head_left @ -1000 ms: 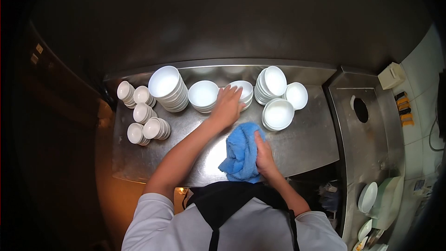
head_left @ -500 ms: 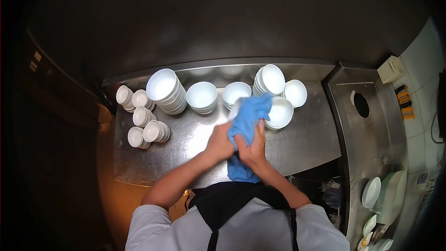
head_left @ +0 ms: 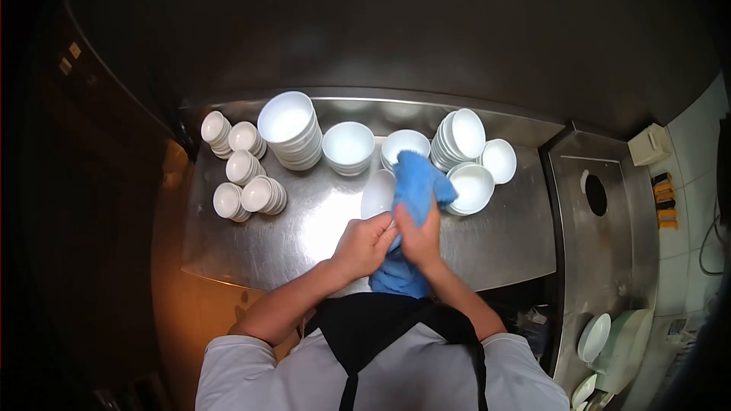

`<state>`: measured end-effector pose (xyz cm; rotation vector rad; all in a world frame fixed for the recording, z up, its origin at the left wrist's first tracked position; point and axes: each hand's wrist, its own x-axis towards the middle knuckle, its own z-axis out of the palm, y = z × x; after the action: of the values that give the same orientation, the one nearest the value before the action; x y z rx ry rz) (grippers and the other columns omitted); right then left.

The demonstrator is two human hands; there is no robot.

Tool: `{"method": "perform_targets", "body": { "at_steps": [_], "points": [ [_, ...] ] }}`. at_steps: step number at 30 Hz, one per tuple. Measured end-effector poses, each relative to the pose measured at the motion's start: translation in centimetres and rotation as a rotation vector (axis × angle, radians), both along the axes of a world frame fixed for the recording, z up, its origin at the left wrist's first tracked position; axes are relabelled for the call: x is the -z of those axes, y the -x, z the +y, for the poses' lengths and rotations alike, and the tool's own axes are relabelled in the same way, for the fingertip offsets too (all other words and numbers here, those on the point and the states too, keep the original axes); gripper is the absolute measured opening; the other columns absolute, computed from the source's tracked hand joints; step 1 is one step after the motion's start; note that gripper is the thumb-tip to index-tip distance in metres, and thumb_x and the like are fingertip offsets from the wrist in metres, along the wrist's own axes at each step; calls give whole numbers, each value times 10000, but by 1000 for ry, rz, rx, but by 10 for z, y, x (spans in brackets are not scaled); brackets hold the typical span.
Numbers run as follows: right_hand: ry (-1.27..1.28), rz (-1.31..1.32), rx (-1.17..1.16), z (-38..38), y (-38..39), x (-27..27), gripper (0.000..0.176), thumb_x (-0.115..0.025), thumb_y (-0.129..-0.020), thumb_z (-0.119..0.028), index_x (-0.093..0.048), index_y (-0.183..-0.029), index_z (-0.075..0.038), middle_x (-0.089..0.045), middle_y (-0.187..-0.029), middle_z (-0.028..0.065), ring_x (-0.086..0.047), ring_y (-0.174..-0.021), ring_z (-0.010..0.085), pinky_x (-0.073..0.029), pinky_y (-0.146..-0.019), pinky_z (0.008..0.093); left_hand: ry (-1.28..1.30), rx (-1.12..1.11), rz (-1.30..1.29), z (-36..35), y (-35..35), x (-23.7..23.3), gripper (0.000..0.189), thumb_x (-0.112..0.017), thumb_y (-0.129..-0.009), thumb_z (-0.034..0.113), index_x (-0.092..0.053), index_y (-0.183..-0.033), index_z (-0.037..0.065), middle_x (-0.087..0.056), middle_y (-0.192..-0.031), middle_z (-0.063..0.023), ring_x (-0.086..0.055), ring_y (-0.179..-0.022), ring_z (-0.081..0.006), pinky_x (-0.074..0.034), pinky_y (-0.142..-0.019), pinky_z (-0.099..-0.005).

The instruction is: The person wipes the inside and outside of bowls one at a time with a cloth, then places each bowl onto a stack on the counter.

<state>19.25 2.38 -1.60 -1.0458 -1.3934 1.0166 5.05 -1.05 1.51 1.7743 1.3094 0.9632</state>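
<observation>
A white bowl (head_left: 378, 193) is tilted in front of me, its right part covered by a blue cloth (head_left: 415, 183). My left hand (head_left: 363, 246) is closed at the bowl's near edge, fingers against the cloth. Around the cloth, on its right side, my right hand (head_left: 420, 235) is closed. The cloth's lower end hangs near my apron. Just beyond stands a stack of white bowls (head_left: 405, 142), partly behind the cloth. More bowls (head_left: 470, 188) sit right of the cloth.
A tall bowl stack (head_left: 288, 118) and a shorter one (head_left: 349, 144) stand along the back of the steel counter (head_left: 495, 247). Several small cup stacks (head_left: 260, 194) are at left. At right, a steel basin area (head_left: 596, 236) holds a white dish (head_left: 594, 337).
The bowl beside the cloth now shows more of its inside. The cloth's top has shifted and my left hand has moved slightly down. The whole view has tilted a little.
</observation>
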Motion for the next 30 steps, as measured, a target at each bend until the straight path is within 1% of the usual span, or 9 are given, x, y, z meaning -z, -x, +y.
{"method": "perform_targets", "body": {
  "at_steps": [4, 5, 9, 13, 15, 20, 23, 25, 30],
  "points": [
    [479, 587, -289, 26, -42, -13, 479, -601, -955, -274, -480, -1324, 6, -597, -1209, 114, -595, -1067, 208, -455, -955, 346, 219, 398, -318, 2, 27, -24, 175, -608, -930, 107, -669, -1049, -6, -696, -825, -63, -613, -730, -126, -486, -691, -264],
    [498, 652, -285, 24, -45, -13, 477, -614, -945, -288, -496, -1308, -2, -612, -1185, 113, -612, -1047, 211, -489, -924, 350, 371, 452, -597, 3, 33, -15, 247, -593, -948, 101, -629, -1159, -22, -688, -1004, -39, -599, -896, -95, -473, -812, -252],
    [553, 732, -195, 33, -43, -18, 475, -627, -938, -288, -505, -1291, 5, -612, -1183, 116, -612, -1056, 211, -509, -907, 346, 65, 8, -799, 21, 12, -4, 464, -574, -961, 134, -447, -1388, 4, -530, -1335, -139, -519, -1201, -198, -396, -1017, -314],
    [579, 684, -76, 11, -12, -32, 464, -600, -959, -314, -510, -1289, 0, -607, -1181, 104, -600, -1061, 196, -490, -921, 335, -315, -184, 19, 14, -2, 7, 776, -711, -819, 348, -379, -1443, 29, -393, -1419, -186, -443, -1277, -285, -356, -1067, -376],
    [658, 556, -119, -6, -1, -21, 477, -547, -989, -357, -502, -1302, 0, -590, -1197, 97, -577, -1082, 185, -471, -942, 337, -54, -201, -466, 13, -9, 16, 766, -685, -810, 304, -359, -1444, 26, -428, -1368, -168, -469, -1239, -268, -371, -1053, -371],
    [-217, -286, -561, -7, 3, -6, 356, -636, -914, -248, -599, -1179, -12, -622, -1154, 192, -611, -1067, 338, -466, -940, 407, 391, -136, -1201, 23, 3, 17, 621, -541, -896, 330, -368, -1420, 44, -536, -1260, -134, -547, -1148, -243, -430, -1009, -368],
    [-429, -313, -543, 3, -4, -4, 367, -702, -814, -187, -621, -1124, -7, -607, -1150, 235, -597, -1075, 391, -469, -926, 438, 639, -160, -1322, 27, 17, 23, 551, -420, -976, 444, -490, -1328, 26, -621, -1184, -132, -621, -1060, -253, -477, -973, -405],
    [-296, -260, -405, 0, -11, -17, 383, -711, -786, -188, -622, -1111, -6, -617, -1133, 215, -603, -1053, 386, -473, -919, 445, 765, -85, -1430, 27, 16, 11, 609, -345, -998, 513, -519, -1309, 20, -625, -1207, -148, -632, -1071, -265, -488, -978, -417],
    [-597, -468, -272, 7, -17, -8, 478, -727, -745, -242, -609, -1151, -20, -612, -1145, 194, -575, -1089, 387, -424, -998, 446, 835, 14, -1407, 31, 19, 9, 577, -387, -994, 489, -531, -1302, 23, -601, -1261, -153, -594, -1145, -275, -443, -1039, -438]
  ]
}}
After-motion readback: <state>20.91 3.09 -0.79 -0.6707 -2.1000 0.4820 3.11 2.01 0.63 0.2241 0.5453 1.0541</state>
